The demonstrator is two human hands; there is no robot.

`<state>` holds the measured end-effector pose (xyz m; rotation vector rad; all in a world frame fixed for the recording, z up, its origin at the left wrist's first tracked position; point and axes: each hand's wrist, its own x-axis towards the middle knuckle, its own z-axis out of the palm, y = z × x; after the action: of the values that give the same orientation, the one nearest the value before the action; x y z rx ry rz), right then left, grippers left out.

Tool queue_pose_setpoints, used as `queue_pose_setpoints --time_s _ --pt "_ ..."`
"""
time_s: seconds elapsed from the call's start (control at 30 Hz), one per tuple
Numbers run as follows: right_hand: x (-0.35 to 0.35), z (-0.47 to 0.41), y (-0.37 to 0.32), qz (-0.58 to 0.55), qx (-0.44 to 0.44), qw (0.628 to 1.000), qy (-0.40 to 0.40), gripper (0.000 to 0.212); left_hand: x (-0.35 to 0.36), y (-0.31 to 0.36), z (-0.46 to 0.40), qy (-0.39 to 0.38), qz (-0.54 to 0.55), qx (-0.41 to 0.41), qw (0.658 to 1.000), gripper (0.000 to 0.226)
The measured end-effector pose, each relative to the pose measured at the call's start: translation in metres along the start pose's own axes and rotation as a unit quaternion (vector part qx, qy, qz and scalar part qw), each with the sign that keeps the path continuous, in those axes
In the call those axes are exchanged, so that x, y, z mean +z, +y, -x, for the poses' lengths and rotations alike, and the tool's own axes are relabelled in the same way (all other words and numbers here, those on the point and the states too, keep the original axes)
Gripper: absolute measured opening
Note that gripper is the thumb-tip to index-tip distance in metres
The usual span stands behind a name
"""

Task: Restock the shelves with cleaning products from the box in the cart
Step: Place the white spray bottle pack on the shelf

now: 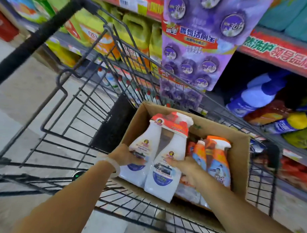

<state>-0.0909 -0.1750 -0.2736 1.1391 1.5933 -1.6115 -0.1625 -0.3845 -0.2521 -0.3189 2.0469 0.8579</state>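
A brown cardboard box [238, 164] sits in the right end of a black wire cart [83, 124]. Above the box is a twin pack of white spray bottles [158, 148] with a red and white card collar. My left hand [125, 155] grips its left bottle, and my right hand [185, 168] grips its right bottle from the side. Orange and blue spray bottles [215, 158] stand in the box to the right of the pack. The shelves [280, 54] run along the cart's far side.
Purple hanging packs of toilet cleaner [195, 48] dangle over the cart's far rim. Yellow jugs [134, 35] fill the shelf at upper left; blue, white and yellow bottles [264, 95] lie on the lower right shelf. The cart's black handle [39, 37] is at upper left.
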Motion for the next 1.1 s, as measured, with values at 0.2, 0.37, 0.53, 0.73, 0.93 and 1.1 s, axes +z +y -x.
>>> queue_pose_setpoints --time_s 0.2,0.37,0.53,0.73,0.93,1.1 --pt "-0.032 0.044 -0.012 -0.07 -0.105 0.992 0.013 0.024 -0.005 0.044 0.038 -0.042 0.009 0.067 0.997 0.033" --pt "-0.099 0.103 -0.014 -0.088 -0.199 0.975 0.049 0.028 0.016 0.107 0.089 -0.061 -0.006 0.17 0.984 0.038" --pt "-0.195 0.193 0.021 -0.091 -0.318 0.935 0.129 0.026 0.089 0.159 0.164 -0.057 -0.029 0.278 0.959 0.034" --pt "-0.326 0.321 0.108 -0.102 -0.401 0.88 0.232 0.013 0.23 0.218 0.27 -0.048 -0.059 0.394 0.916 0.053" --pt "-0.446 0.443 0.203 -0.079 -0.426 0.823 0.369 0.011 0.371 0.272 0.38 -0.089 -0.054 0.486 0.868 0.072" --pt "-0.526 0.52 0.264 -0.116 -0.425 0.778 0.449 0.016 0.469 0.321 0.449 -0.14 -0.073 0.557 0.815 0.096"
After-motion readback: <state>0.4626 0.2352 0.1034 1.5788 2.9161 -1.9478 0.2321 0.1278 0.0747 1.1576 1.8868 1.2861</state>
